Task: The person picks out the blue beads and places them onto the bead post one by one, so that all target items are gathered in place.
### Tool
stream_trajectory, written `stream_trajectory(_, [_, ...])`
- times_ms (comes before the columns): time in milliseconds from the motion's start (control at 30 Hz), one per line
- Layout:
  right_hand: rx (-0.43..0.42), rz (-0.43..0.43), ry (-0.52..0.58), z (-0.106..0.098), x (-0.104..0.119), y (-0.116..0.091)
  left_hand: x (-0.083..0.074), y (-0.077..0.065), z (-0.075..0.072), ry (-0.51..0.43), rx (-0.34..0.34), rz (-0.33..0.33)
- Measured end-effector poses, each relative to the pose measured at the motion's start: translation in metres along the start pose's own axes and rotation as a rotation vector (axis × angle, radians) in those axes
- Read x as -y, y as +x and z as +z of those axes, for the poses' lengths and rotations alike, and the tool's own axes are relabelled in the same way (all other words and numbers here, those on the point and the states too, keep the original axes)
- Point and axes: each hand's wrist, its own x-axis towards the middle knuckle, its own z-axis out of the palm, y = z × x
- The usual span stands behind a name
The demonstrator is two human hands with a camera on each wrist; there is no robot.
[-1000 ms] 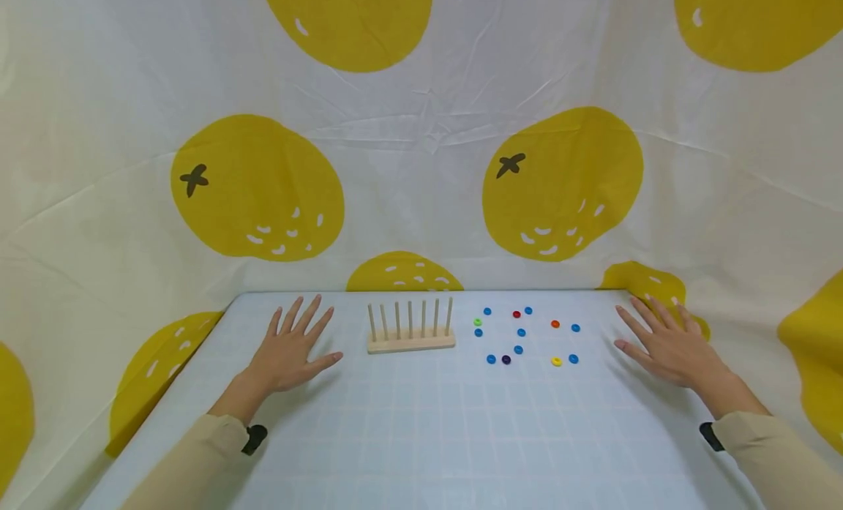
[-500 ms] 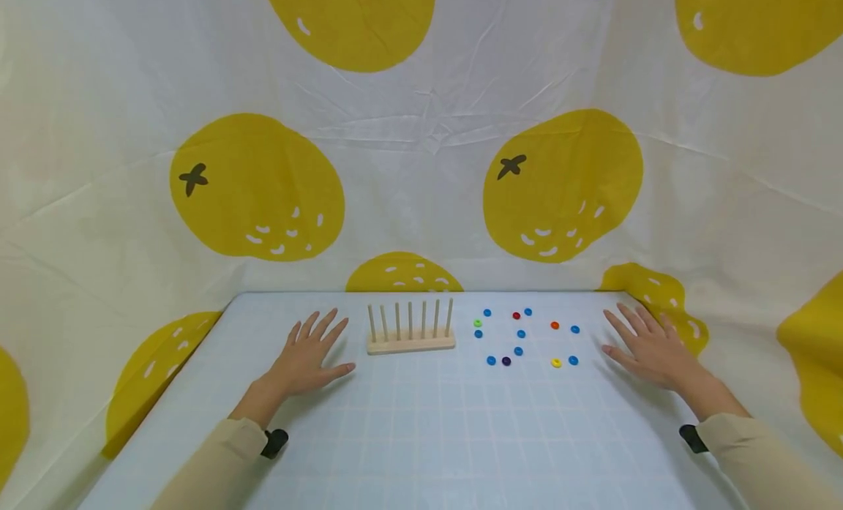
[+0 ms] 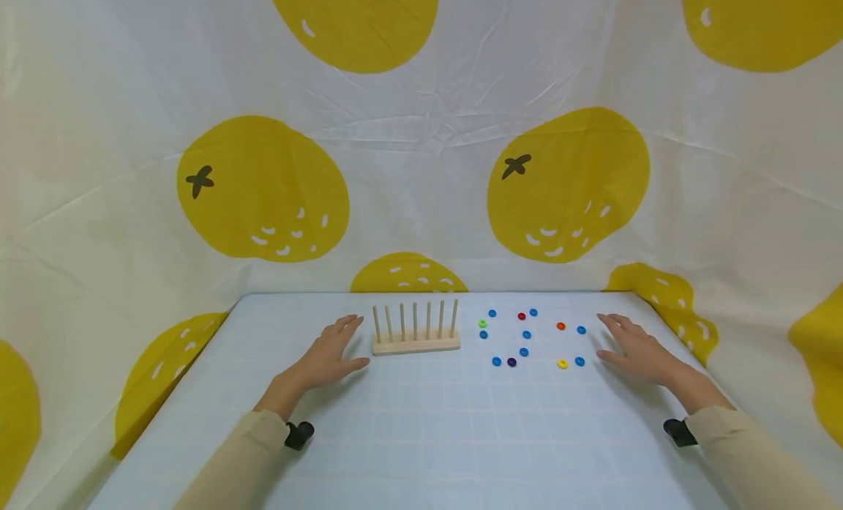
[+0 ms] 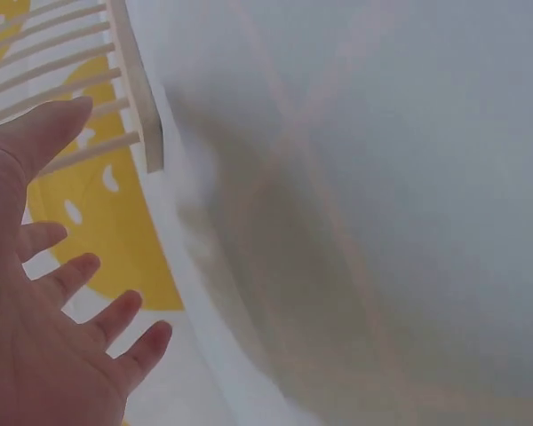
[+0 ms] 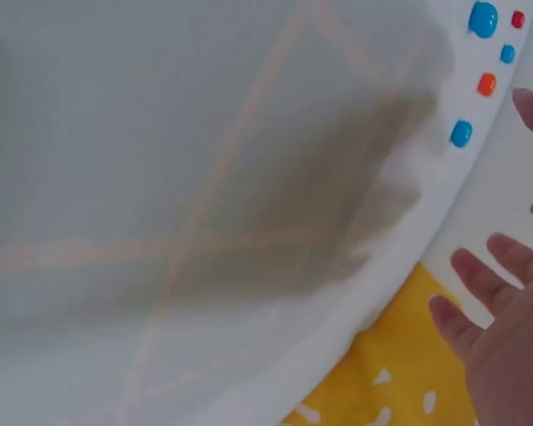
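A pale wooden rack (image 3: 416, 345) with a row of upright pegs stands near the back of the table. To its right lie several small rings: mostly blue ones (image 3: 527, 335), plus a green ring (image 3: 483, 323), a red ring (image 3: 522, 316), an orange ring (image 3: 560, 325), a yellow ring (image 3: 563, 364) and a dark purple ring (image 3: 511, 362). Just left of the rack hovers my left hand (image 3: 327, 358), fingers extended and holding nothing. My right hand (image 3: 635, 353) is held above the table, right of the rings, its fingers loosely extended with nothing in them.
The table (image 3: 421, 437) has a pale cover with a faint grid. Behind it and along both sides hangs a white cloth (image 3: 415, 188) printed with large yellow fruit shapes.
My left hand has moved right, closer to the rack, and its fingers have drawn together. My right hand has shifted left toward the rings. Rack and rings stay put.
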Motion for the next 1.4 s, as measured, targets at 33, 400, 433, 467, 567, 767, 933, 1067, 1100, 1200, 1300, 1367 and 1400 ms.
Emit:
stream_trajectory(33, [0.008, 0.014, 0.033, 0.001, 0.001, 0.002, 0.0, 0.002, 0.001, -0.026, 0.008, -0.006])
stream_trajectory(400, [0.048, 0.136, 0.219, 0.009, -0.002, 0.02, -0.006, 0.02, 0.014, -0.194, 0.029, -0.075])
stream_trajectory(433, [0.052, 0.138, 0.229, 0.01, -0.003, 0.021, -0.006, 0.021, 0.015, -0.2, 0.031, -0.087])
stream_trajectory(467, [0.057, 0.142, 0.239, 0.011, -0.003, 0.022, -0.006, 0.022, 0.016, -0.208, 0.031, -0.098])
stream_trajectory(567, [0.073, 0.152, 0.264, 0.013, -0.005, 0.025, -0.008, 0.026, 0.02, -0.24, 0.034, -0.126])
stream_trajectory(767, [0.099, 0.185, 0.294, 0.016, -0.006, 0.032, -0.012, 0.036, 0.026, -0.257, 0.039, -0.137])
stream_trajectory(933, [0.116, 0.224, 0.312, 0.016, -0.004, 0.038, -0.014, 0.043, 0.029, -0.264, 0.053, -0.166])
stream_trajectory(1067, [0.107, 0.257, 0.334, 0.016, -0.001, 0.041, -0.011, 0.045, 0.031, -0.284, 0.041, -0.184])
stream_trajectory(1100, [0.103, 0.263, 0.343, 0.017, 0.0, 0.042, -0.011, 0.045, 0.031, -0.291, 0.034, -0.187])
stream_trajectory(1200, [0.097, 0.277, 0.365, 0.018, 0.002, 0.045, -0.009, 0.045, 0.032, -0.316, 0.014, -0.2])
stream_trajectory(1300, [0.099, 0.286, 0.376, 0.016, 0.003, 0.047, -0.007, 0.045, 0.033, -0.34, 0.004, -0.198])
stream_trajectory(1367, [0.101, 0.288, 0.369, 0.014, 0.004, 0.048, -0.005, 0.045, 0.034, -0.371, 0.004, -0.193])
stream_trajectory(1400, [0.101, 0.29, 0.363, 0.012, 0.004, 0.048, -0.004, 0.045, 0.035, -0.389, 0.004, -0.186])
